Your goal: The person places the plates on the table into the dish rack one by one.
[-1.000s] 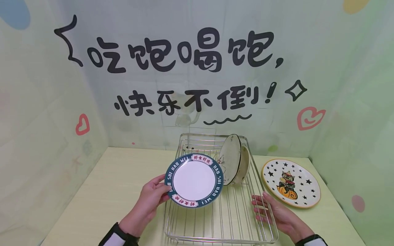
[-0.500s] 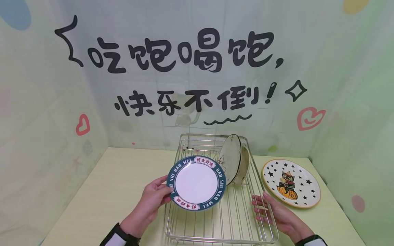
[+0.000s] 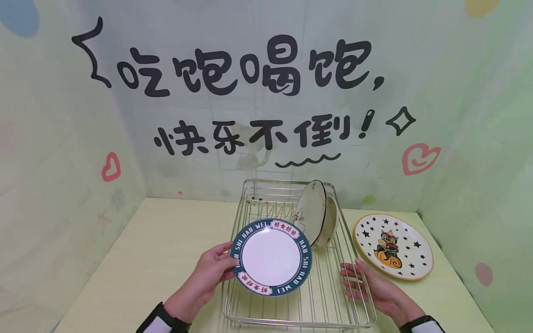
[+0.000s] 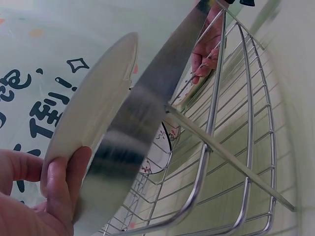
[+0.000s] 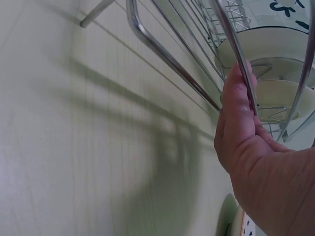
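A blue-rimmed plate [image 3: 271,257] is held tilted over the near left part of the wire rack [image 3: 333,296], its left edge pinched by the left hand [image 3: 207,277]. The rack's right rim is touched by the right hand [image 3: 370,286], fingers relaxed. Two plates [image 3: 316,213] are stood upright at the rack's far end.

Two bare hands, no gloves, no rings visible. Left hand [image 3: 208,273]: short plain nails, thumb and palm edge show close up in the left wrist view. Left cuff [image 3: 160,321]: black band with a white stripe under it. Right hand [image 3: 370,284]: short nails, same build. Right cuff [image 3: 422,324]: black band, white below, only a sliver in view. Forearms cut off by the frame edge.
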Demonstrator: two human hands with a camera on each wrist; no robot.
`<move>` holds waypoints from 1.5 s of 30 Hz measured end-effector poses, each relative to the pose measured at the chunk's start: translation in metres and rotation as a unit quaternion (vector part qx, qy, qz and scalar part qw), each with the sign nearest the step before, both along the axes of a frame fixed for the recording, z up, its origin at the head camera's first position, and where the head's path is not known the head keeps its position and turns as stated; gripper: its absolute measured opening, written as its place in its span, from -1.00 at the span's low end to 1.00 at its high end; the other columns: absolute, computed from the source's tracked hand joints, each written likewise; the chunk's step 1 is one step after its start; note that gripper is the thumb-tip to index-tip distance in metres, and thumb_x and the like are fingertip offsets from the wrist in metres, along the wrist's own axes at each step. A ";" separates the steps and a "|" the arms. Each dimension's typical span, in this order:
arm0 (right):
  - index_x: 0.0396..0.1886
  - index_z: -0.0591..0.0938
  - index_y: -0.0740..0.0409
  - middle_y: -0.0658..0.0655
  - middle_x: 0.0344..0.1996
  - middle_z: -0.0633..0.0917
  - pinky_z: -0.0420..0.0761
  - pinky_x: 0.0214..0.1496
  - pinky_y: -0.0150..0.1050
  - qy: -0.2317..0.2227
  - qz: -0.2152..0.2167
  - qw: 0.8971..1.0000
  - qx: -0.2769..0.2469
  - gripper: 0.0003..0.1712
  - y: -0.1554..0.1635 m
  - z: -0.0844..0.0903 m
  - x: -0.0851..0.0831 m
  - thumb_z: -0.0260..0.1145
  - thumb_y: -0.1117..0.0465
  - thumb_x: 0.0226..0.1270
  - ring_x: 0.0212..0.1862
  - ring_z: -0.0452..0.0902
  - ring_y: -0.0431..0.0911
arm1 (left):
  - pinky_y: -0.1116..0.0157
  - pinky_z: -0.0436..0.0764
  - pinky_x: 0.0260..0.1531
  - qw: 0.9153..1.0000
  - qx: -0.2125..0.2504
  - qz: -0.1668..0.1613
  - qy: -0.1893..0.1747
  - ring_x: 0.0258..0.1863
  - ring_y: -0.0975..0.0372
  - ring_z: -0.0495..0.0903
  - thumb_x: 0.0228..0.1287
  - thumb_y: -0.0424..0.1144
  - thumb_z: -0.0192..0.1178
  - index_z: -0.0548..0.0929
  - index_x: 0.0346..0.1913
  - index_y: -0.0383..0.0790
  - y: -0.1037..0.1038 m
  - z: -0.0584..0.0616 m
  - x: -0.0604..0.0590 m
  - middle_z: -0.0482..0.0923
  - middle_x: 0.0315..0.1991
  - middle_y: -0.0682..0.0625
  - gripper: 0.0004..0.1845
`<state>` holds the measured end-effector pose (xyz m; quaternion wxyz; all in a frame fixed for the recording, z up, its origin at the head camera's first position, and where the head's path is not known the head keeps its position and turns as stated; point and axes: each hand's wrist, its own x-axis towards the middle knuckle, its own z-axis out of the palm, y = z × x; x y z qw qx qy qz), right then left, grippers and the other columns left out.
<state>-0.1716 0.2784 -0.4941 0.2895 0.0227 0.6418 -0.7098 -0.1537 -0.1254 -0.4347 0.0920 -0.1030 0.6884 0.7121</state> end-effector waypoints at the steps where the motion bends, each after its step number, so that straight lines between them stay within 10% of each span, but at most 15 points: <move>1: 0.37 0.24 0.31 0.06 0.04 0.52 0.55 0.08 -0.17 -0.001 0.002 1.000 -0.002 -0.20 0.000 0.000 0.000 -0.20 -0.26 0.47 0.01 0.50 -0.10 | 0.40 0.61 -0.47 1.000 0.000 -0.001 0.000 -0.47 0.22 0.61 0.20 -0.46 0.15 0.34 0.30 -0.35 0.000 0.000 0.000 0.66 -0.22 -0.16 -0.43; 13: 0.42 -0.06 0.42 0.42 0.25 0.29 0.53 0.12 -0.05 0.003 0.019 0.999 0.044 -0.10 0.000 0.008 -0.001 -0.21 -0.25 0.48 0.13 0.44 -0.01 | 0.40 0.60 -0.47 1.000 -0.002 -0.007 0.001 -0.45 0.21 0.62 0.22 -0.45 0.15 0.33 0.30 -0.35 -0.001 -0.001 0.000 0.66 -0.17 -0.18 -0.44; 20: 0.39 0.01 0.33 0.31 0.18 0.30 0.51 0.11 -0.10 0.034 -0.069 0.989 0.124 -0.23 0.005 0.042 -0.006 0.03 -0.06 0.46 0.08 0.41 -0.06 | 0.41 0.59 -0.48 1.000 0.001 -0.005 -0.002 -0.46 0.22 0.62 0.22 -0.45 0.15 0.35 0.30 -0.35 -0.002 -0.002 0.000 0.66 -0.17 -0.18 -0.45; 25: 0.21 0.20 0.09 -0.06 -0.09 0.37 0.49 0.03 -0.32 0.053 -0.127 0.989 0.051 -0.58 0.008 0.080 -0.010 0.05 0.12 0.46 -0.08 0.40 -0.25 | 0.40 0.60 -0.47 1.000 0.000 -0.006 -0.002 -0.46 0.21 0.62 0.22 -0.44 0.15 0.35 0.29 -0.34 -0.003 -0.002 0.000 0.66 -0.17 -0.19 -0.46; 32: 0.16 0.25 0.02 -0.06 -0.05 0.40 0.49 0.06 -0.33 0.056 -0.038 0.994 -0.085 -0.70 -0.019 0.116 -0.001 -0.05 0.21 0.50 0.00 0.43 -0.20 | 0.40 0.60 -0.50 1.000 -0.005 0.001 -0.001 -0.48 0.21 0.63 0.23 -0.45 0.15 0.37 0.29 -0.31 -0.003 -0.002 -0.001 0.67 -0.17 -0.20 -0.47; 45: 0.43 0.02 0.27 0.38 0.32 0.23 0.47 0.21 -0.01 0.029 -0.042 0.999 -0.004 -0.24 -0.103 0.099 0.016 0.15 0.22 0.36 0.13 0.45 0.02 | 0.42 0.60 -0.49 1.000 0.003 -0.005 0.002 -0.47 0.22 0.63 0.21 -0.46 0.15 0.36 0.29 -0.34 0.001 0.003 0.000 0.66 -0.17 -0.20 -0.46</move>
